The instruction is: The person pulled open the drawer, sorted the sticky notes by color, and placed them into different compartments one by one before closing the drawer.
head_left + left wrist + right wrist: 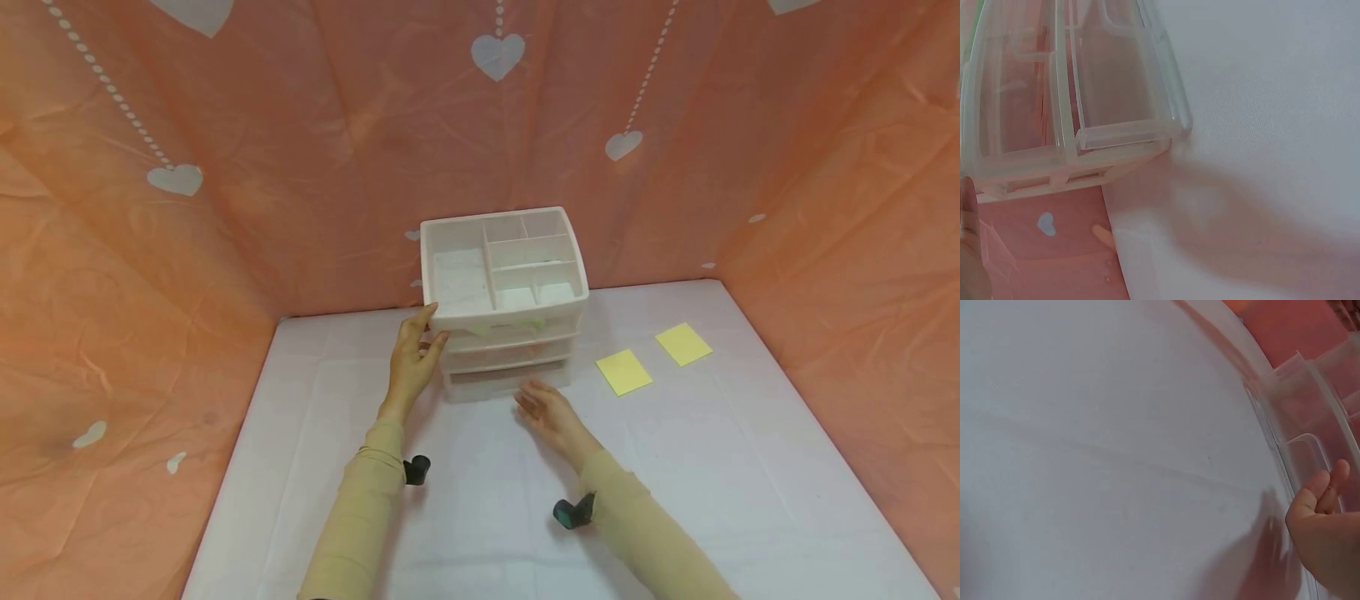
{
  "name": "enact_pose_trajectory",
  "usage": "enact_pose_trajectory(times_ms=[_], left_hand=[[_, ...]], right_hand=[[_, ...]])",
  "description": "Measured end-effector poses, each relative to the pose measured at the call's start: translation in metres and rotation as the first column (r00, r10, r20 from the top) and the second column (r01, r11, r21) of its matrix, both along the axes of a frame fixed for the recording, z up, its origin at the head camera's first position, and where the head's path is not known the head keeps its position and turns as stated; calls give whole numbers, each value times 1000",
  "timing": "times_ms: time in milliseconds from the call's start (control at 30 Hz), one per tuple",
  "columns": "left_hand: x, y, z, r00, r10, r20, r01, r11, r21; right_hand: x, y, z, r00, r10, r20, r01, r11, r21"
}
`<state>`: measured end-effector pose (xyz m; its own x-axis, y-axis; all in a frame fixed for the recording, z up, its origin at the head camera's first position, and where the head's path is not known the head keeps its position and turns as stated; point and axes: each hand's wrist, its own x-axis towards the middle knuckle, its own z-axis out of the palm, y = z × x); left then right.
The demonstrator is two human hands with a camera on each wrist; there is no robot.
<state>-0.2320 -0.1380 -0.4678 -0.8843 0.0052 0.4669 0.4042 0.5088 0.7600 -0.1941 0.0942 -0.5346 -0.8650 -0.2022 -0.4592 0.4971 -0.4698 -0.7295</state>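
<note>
A white plastic drawer organizer (501, 318) with clear drawer fronts stands against the back curtain. Its top is a tray divided into several compartments. At its front left corner is my left hand (411, 354), a fingertip touching the top rim and the thumb by the front. Only the edge of that hand shows in the left wrist view, beside the drawers. In front of the bottom drawer (510, 382), my right hand (551, 417) has loosely bent fingers and nothing visible in them. A dark strip shows above that drawer's front. The right fingertips overlap the drawer front in the right wrist view; contact is unclear.
Two yellow sticky-note pads (624, 372) lie on the white tablecloth (480, 517), right of the organizer. Orange curtains (360, 150) with white hearts enclose the back and both sides. Small black devices (574, 511) are worn at both wrists.
</note>
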Motion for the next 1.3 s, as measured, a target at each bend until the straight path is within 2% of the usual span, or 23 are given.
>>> enact_pose_trajectory(times_ms=[300,633,800,1033,1300], left_hand=[[0,0,0,1000,0,8,0,1000,-1],[0,0,2,1000,3,6,-3,1000,-4],[0,0,1,1000,3,5,-3,1000,0],[1,1,0,1000,6,0,-6,1000,3],[1,1,0,1000,3,0,-3,1000,8]], right_hand=[[14,6,-4,999,20,34,-21,999,35],[31,17,-2,995,76,66,-76,997,-3],[39,17,-4,995,72,71,-72,997,5],[53,20,-4,993,42,109,-37,998,-48],[65,22,-3,986,83,143,-74,995,-63]])
